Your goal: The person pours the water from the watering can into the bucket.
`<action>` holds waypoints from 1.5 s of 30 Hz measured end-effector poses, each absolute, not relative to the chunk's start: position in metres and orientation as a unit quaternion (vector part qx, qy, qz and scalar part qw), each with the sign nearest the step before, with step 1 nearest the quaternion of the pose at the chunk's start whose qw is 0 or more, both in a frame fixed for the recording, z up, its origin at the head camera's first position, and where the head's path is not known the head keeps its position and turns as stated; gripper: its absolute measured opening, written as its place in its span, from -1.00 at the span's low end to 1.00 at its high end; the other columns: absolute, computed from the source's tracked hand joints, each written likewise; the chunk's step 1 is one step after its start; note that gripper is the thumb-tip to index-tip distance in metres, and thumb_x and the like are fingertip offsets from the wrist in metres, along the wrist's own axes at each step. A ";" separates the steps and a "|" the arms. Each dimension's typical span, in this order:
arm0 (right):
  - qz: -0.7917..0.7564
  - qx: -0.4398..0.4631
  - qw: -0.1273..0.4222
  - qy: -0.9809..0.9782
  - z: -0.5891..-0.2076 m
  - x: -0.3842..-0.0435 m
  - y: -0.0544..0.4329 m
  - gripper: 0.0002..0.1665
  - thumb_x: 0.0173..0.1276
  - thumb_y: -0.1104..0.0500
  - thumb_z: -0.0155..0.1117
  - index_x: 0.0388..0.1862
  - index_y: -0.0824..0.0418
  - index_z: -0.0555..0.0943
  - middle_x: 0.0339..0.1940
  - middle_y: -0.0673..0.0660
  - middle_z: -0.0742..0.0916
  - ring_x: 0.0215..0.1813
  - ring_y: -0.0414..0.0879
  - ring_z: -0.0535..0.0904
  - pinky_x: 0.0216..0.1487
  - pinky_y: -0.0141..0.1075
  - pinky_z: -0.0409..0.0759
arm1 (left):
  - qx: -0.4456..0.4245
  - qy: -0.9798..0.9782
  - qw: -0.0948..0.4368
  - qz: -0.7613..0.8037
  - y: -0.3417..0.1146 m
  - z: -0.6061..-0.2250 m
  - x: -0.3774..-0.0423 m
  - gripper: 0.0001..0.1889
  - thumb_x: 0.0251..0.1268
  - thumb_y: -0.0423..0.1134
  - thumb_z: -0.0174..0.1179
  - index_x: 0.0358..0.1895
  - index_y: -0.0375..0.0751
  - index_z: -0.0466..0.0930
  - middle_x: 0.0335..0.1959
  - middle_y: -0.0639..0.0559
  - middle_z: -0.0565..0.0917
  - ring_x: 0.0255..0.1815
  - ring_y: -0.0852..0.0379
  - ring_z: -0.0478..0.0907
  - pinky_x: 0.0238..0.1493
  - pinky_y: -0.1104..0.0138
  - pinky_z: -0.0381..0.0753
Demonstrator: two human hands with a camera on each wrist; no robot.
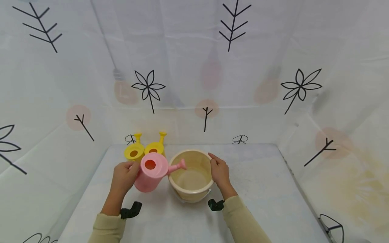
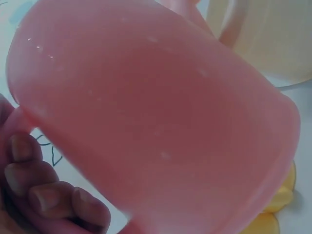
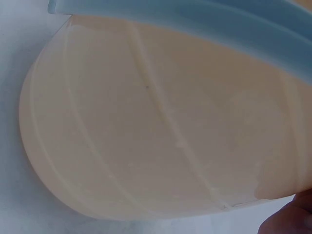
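Note:
My left hand (image 1: 124, 177) grips the handle of a pink watering can (image 1: 147, 184), its fingers curled round it in the left wrist view. The can is lifted and tilted a little. Its spout reaches right, and the rose at its tip is over the left part of a cream bucket (image 1: 194, 193). The bucket stands upright, and no contents show inside. At its right side, my right hand (image 1: 220, 172) holds the rim; most of that grip is hidden in the right wrist view. A pale bluish band (image 3: 195, 24) crosses the bucket wall there.
Two yellow watering cans (image 1: 134, 152) stand side by side behind the pink one, at the back left of the white table (image 1: 258, 195). White cloth with black plant drawings (image 1: 188, 81) hangs behind and at both sides.

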State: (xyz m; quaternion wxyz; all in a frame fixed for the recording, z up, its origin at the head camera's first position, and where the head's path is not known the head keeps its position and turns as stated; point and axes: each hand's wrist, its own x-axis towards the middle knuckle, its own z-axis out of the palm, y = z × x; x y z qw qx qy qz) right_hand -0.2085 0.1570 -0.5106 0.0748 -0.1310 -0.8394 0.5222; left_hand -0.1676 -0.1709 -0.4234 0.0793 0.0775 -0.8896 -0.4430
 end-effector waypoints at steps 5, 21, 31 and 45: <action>0.520 -0.131 0.075 -0.841 -0.510 -0.209 0.157 -0.47 0.41 0.01 -0.22 0.25 -0.14 0.55 0.19 0.11 0.67 -0.04 -0.02 0.60 -0.31 -0.33 0.47 | 0.061 -0.901 0.069 -0.425 -0.170 -0.417 -0.170 -0.60 0.31 -0.10 0.01 -0.65 -0.25 0.49 -0.69 -0.06 0.52 -0.49 0.01 0.40 -0.53 0.33 0.46; 0.522 -0.125 0.073 -0.841 -0.508 -0.208 0.158 -0.48 0.43 0.01 -0.21 0.26 -0.15 0.54 0.21 0.11 0.66 0.00 0.00 0.61 -0.28 -0.31 0.48 | -0.001 -0.927 0.018 -0.375 -0.166 -0.396 -0.182 -0.56 0.35 0.02 0.01 -0.61 -0.20 0.48 -0.62 -0.03 0.55 -0.41 0.05 0.43 -0.44 0.35 0.47; 0.522 -0.128 0.074 -0.840 -0.509 -0.209 0.156 -0.48 0.44 0.01 -0.21 0.26 -0.14 0.54 0.26 0.08 0.62 0.20 0.02 0.58 -0.01 -0.14 0.52 | -0.026 -0.935 -0.031 -0.352 -0.164 -0.387 -0.188 -0.62 0.30 0.01 0.03 -0.56 -0.17 0.52 -0.49 -0.03 0.58 -0.31 0.03 0.46 -0.39 0.35 0.54; 0.525 -0.120 0.076 -0.839 -0.511 -0.206 0.159 -0.48 0.44 0.01 -0.21 0.27 -0.12 0.54 0.25 0.09 0.63 0.26 0.04 0.55 0.06 -0.08 0.54 | -0.027 -0.947 -0.045 -0.317 -0.155 -0.381 -0.185 -0.62 0.30 -0.03 -0.01 -0.62 -0.18 0.43 -0.63 -0.02 0.49 -0.44 0.08 0.43 -0.43 0.34 0.46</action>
